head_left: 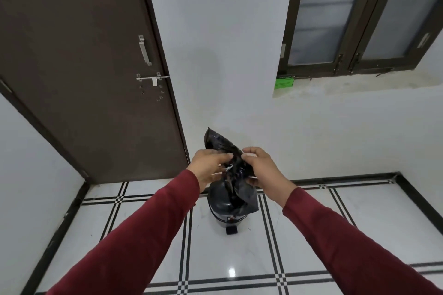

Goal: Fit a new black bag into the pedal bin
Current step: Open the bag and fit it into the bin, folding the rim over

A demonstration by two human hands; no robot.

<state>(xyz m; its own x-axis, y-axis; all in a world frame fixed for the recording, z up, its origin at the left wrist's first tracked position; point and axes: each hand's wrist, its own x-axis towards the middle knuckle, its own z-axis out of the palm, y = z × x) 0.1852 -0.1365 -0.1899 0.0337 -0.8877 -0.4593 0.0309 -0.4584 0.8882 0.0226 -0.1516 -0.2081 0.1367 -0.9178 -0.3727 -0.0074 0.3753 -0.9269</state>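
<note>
White tiled floor with black lines is being shown, a bin standing on it by the wall, lid shut. Above it, a crumpled glossy black bag is being pinched by left hand and right hand.

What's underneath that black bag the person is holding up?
Below the crumpled black bag, held by the left hand and right hand, stands the pedal bin on the tiled floor. The bag covers most of the bin's top.
</note>
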